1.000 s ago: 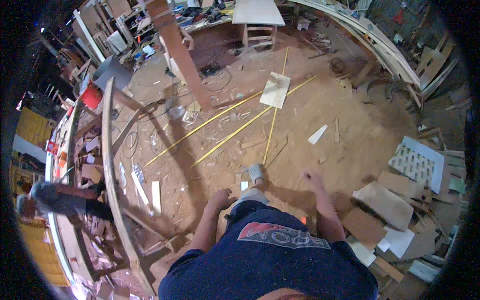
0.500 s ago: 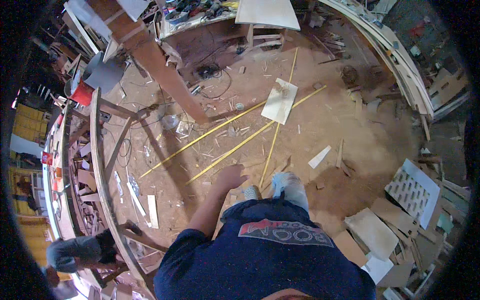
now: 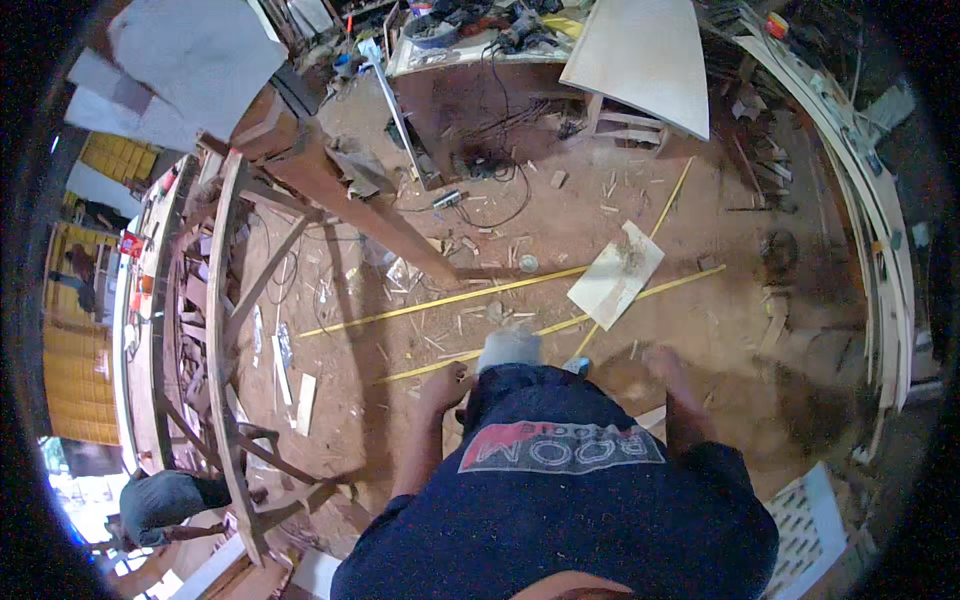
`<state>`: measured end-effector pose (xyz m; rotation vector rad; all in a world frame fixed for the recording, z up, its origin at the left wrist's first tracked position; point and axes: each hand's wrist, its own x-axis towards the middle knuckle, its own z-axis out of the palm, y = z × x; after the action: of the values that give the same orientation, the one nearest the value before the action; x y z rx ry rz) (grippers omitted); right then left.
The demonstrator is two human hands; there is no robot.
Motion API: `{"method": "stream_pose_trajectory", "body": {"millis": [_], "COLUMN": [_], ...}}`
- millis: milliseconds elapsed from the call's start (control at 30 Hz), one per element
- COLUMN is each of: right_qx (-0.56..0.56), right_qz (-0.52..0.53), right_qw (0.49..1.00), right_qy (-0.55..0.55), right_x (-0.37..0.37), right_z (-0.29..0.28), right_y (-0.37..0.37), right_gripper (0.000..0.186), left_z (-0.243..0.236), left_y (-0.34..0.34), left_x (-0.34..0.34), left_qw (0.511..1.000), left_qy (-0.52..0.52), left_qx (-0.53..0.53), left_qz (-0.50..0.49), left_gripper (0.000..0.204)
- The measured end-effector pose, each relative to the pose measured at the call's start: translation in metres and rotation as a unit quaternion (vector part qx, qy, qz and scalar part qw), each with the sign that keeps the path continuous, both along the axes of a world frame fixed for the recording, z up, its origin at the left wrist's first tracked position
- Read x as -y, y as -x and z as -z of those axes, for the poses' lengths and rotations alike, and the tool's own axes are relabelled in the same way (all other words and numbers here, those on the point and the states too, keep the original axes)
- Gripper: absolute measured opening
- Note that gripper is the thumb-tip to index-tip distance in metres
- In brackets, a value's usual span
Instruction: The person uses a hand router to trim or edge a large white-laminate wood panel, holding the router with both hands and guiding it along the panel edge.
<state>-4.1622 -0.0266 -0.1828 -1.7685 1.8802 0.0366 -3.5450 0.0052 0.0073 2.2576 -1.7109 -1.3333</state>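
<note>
My left hand hangs beside my dark shirt, its fingers loosely bent and apart, holding nothing I can see. My right hand, smeared by motion, is out at the shirt's right; its fingers are unclear. Beyond both hands, long thin yellow strips cross on the dusty floor, with a pale rectangular board lying across them. A pale trouser leg shows between my hands.
A wooden trestle frame runs along the left; a co-worker bends beyond it. A wooden post stands ahead. A pale panel rests at the back, long boards line the right, and offcuts and cables litter the floor.
My body and view have turned and advanced: the post and back panel appear larger, the right-hand scrap pile has slid back. My right hand, out of sight half a second ago, shows again.
</note>
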Motion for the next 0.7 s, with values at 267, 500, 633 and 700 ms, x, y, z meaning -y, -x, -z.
{"method": "stream_pose_trajectory", "body": {"millis": [267, 500, 633, 700], "right_qx": [0.273, 0.338, 0.223, 0.250], "right_qz": [0.115, 0.086, -0.009, -0.034], "right_qw": [0.943, 0.937, 0.975, 0.967], "right_qy": [0.151, 0.038, -0.003, 0.049], "right_x": [0.363, 0.451, 0.554, 0.636], "right_z": [-0.080, -0.082, -0.085, -0.172], "right_y": [0.003, -0.095, -0.101, -0.167], "right_gripper": [0.029, 0.021, 0.026, 0.023], "left_z": [0.048, 0.023, -0.013, -0.020], "left_y": [0.053, 0.094, 0.089, 0.061], "left_x": [0.203, 0.495, 0.606, 0.632], "left_qw": [0.994, 0.970, 0.965, 0.975], "left_qy": [-0.002, 0.005, 0.194, 0.210], "left_qx": [0.009, 0.002, 0.001, -0.059], "left_qz": [0.107, 0.243, 0.176, 0.043], "left_gripper": [0.061, 0.055, 0.049, 0.046]}}
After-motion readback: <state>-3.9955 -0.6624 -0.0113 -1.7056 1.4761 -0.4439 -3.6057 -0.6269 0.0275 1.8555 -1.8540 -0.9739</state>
